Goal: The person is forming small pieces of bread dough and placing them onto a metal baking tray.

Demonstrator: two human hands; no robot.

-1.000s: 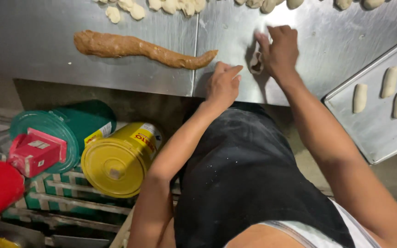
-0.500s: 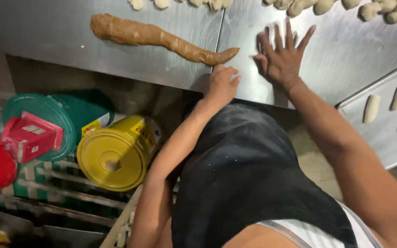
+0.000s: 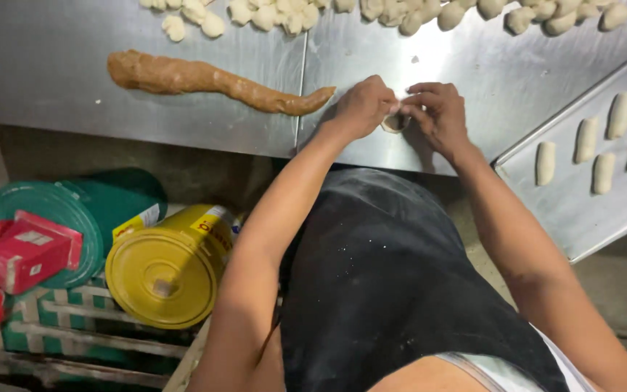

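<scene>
Between both hands, a small pale round dough piece [image 3: 395,122] lies on the steel table [image 3: 219,109], left hand [image 3: 363,107] and right hand [image 3: 437,112] pinching it equally close.

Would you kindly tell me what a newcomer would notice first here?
The left hand and right hand pinch a small pale dough piece on the steel table. Left of them lies a long brown filling rope; a yellow can sits below.

You wear a black apron [image 3: 393,290] dusted with flour specks over a white top [image 3: 498,370], arms bare.
</scene>
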